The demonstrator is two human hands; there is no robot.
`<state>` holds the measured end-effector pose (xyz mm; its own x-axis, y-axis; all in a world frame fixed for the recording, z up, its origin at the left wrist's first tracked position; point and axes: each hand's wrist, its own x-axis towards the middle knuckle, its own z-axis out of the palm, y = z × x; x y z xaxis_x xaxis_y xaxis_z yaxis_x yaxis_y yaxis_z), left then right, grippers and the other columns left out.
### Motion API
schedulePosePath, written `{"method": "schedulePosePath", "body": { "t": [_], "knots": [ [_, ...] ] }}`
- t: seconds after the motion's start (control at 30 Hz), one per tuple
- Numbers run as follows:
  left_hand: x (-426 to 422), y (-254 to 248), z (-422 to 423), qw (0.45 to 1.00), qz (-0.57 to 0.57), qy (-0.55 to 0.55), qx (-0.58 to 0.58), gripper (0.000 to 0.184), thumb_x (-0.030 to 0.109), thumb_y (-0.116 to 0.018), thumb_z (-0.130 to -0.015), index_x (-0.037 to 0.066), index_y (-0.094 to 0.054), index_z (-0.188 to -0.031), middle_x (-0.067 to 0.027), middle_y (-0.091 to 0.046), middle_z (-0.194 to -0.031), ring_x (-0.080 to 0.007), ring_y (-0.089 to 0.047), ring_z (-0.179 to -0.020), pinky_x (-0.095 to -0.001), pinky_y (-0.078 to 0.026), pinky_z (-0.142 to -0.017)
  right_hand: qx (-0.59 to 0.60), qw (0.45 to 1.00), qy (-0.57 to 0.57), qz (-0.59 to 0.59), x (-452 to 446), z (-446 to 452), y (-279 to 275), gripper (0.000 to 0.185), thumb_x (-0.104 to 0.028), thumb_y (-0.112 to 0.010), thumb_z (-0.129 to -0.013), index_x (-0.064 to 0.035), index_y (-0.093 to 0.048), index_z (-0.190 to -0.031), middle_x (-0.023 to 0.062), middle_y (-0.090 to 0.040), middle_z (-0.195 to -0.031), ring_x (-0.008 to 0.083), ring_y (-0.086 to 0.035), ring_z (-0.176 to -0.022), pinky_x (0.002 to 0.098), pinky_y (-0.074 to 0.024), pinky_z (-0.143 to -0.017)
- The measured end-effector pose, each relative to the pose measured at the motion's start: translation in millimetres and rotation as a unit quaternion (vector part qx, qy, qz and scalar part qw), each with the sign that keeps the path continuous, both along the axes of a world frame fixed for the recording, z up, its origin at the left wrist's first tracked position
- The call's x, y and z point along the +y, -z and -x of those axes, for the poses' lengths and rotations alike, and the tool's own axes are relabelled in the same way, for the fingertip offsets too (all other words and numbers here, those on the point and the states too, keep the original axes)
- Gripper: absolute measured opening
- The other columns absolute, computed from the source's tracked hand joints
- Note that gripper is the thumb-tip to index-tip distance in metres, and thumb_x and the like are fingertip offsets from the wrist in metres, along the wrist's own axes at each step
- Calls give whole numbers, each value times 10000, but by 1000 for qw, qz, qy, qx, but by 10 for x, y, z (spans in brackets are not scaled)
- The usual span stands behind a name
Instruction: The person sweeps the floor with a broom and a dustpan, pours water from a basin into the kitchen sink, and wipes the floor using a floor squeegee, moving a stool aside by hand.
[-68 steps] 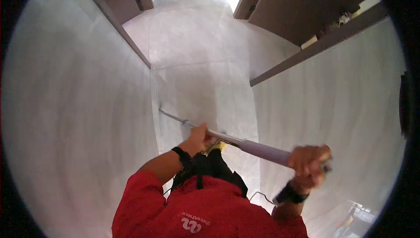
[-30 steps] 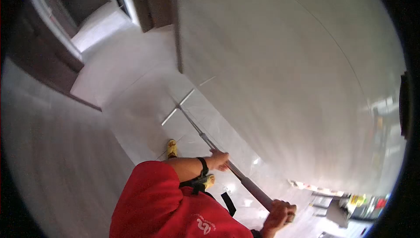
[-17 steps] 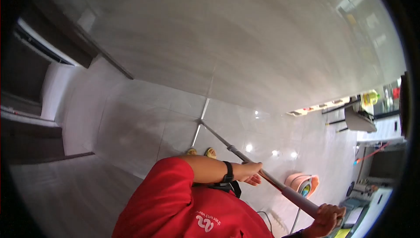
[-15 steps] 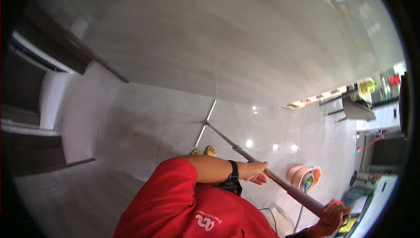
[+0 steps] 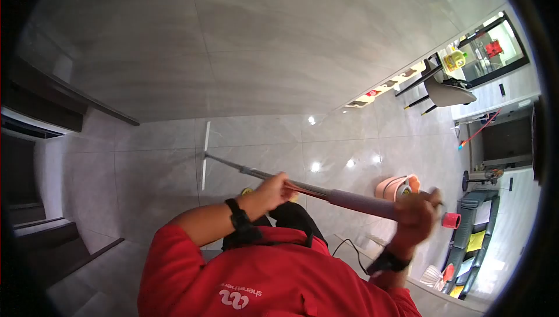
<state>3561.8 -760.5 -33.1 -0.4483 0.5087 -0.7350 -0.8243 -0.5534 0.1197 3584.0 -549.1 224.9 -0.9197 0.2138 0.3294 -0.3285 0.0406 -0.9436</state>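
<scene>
"So, where is the long grey telescopic pole (image 5: 317,191)?"

"Its far end meets the thin white crossbar (image 5: 205,168) near the bar's middle, down on the pale tiled floor (image 5: 262,133). The shaft slopes up rightward from there."

"And the grip?"

"Both hands are clamped on the pole: the left hand (image 5: 272,192) around the metal shaft, closer to the crossbar, the right hand (image 5: 416,218) around the padded mauve-grey sleeve (image 5: 364,203), farther from it. The right is blurred, so I can't tell exactly how its fingers sit."

"Why so spread out?"

"Leverage, I'd say. The lower hand can steer the crossbar while the upper one steadies the end. The padding probably makes that hold kinder."

"Why is the bar turned like that?"

"Hard to be sure. One tip lies close to the foot of the glossy grey wall (image 5: 349,37), which would let it reach the edge."

"Anything beyond?"

"The pink plastic bucket (image 5: 385,189) stands well right of the crossbar, likely kept out of its way. Farther right are the grey chair (image 5: 445,92) and the dark sofa (image 5: 469,224)."
</scene>
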Motion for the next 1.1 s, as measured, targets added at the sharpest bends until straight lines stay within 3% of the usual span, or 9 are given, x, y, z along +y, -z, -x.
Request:
{"method": "schedulePosePath", "body": {
  "t": [0.07, 0.1, 0.3, 0.37, 0.5, 0.7, 0.9, 0.97, 1.1],
  "knots": [
    [-307, 327, 29, 997, 66, -29, -7, 173, 229, -468, -784, 71, -522, -744, -83, -579, -748, -177, -558, -674, -313, -490, -609, -42, 996, -68, 35, -175, 193, 344, 152, -99, -451, -835, -87, -363, -711, 38, -435, -569, 147, -414, -478, 343, -431, -582],
    [-428, 506, 36, 993, 109, -29, -18, 176, 239, -468, -773, 74, -512, -735, -83, -578, -748, -175, -556, -659, -308, -488, -601, -67, 973, -166, 146, -185, 264, 492, 153, -80, -477, -817, -79, -369, -709, 67, -465, -573, 169, -443, -491, 370, -450, -611],
    [-306, 585, 212, 990, 132, 29, 36, 201, 285, -483, -742, 85, -482, -721, -51, -561, -683, -149, -525, -535, -276, -481, -561, -100, 959, -218, 153, 99, 548, 635, 161, -60, -494, -820, -78, -375, -712, 73, -482, -572, 170, -472, -528, 380, -462, -664],
    [100, 569, 330, 988, 137, -7, 67, 211, 299, -489, -738, 89, -485, -717, -45, -573, -680, -144, -557, -558, -270, -497, -556, -82, 968, -180, 152, 439, 628, 648, 153, -53, -488, -814, -75, -376, -711, 82, -480, -567, 177, -476, -527, 380, -470, -650],
    [1303, 586, 638, 990, 126, 68, 10, 238, 308, -471, -770, 74, -515, -759, -57, -608, -749, -145, -610, -660, -277, -533, -588, -68, 985, -116, 106, 1589, 821, 629, 108, -35, -442, -787, -65, -375, -707, 85, -465, -557, 181, -465, -497, 370, -464, -593],
    [3518, 385, 972, 985, 109, 134, 10, 448, 475, -418, -864, 49, -557, -846, -72, -603, -766, -148, -605, -656, -296, -531, -576, -18, 993, -27, 118, 3434, 931, 248, 160, -31, -434, -796, -84, -327, -690, 16, -354, -522, 124, -355, -427, 277, -387, -483],
    [5028, -53, 1137, 981, 47, 185, 22, 444, 444, -389, -867, 28, -544, -847, -80, -595, -787, -150, -605, -663, -299, -534, -582, -14, 998, -8, 65, 4644, 797, -258, 166, -101, -440, -866, -97, -319, -751, -19, -291, -516, 73, -291, -440, 258, -358, -539],
    [5273, -173, 1118, 975, 17, 218, 31, 286, 318, -410, -830, 66, -531, -774, -69, -608, -823, -164, -615, -721, -324, -516, -635, -7, 997, -31, 67, 4829, 669, -364, 155, -90, -415, -870, -104, -313, -754, -13, -272, -541, 74, -274, -470, 255, -345, -584],
    [5415, -372, 1007, 980, -22, 191, 43, 244, 286, -432, -815, 69, -535, -768, -53, -603, -753, -145, -601, -721, -325, -508, -654, 47, 998, -31, 35, 4781, 420, -513, 149, -92, -397, -873, -107, -305, -756, -11, -289, -542, 75, -292, -476, 256, -351, -595]
  ]
}}
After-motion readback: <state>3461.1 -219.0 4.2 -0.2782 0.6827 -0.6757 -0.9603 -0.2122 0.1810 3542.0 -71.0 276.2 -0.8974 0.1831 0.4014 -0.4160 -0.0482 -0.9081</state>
